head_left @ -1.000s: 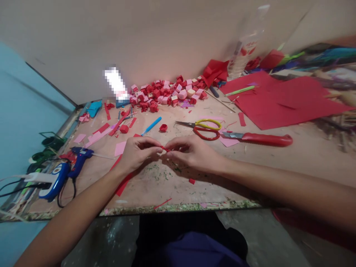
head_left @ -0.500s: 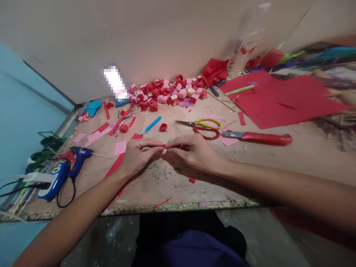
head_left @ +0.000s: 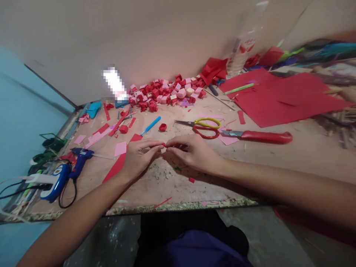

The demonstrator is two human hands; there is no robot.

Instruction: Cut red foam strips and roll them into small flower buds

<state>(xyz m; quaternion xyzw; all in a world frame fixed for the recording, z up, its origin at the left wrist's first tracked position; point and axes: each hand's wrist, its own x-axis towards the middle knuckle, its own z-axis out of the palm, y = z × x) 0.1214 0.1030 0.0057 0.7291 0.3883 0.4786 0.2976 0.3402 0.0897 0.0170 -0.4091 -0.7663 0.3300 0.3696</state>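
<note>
Your left hand [head_left: 139,155] and right hand [head_left: 191,152] meet fingertip to fingertip low over the worktop [head_left: 278,163], fingers of both pinched narrow on one small red paper piece [head_left: 164,145] held between them, just above the bare middle of the surface. Beyond your right hand lie the yellow-and-red scissors [head_left: 204,127], and just beside them the red-handled knife [head_left: 258,137]. A heap of red and pink paper cubes [head_left: 167,94] sits by the wall, and a blue glue gun [head_left: 79,159] rests to your left
</note>
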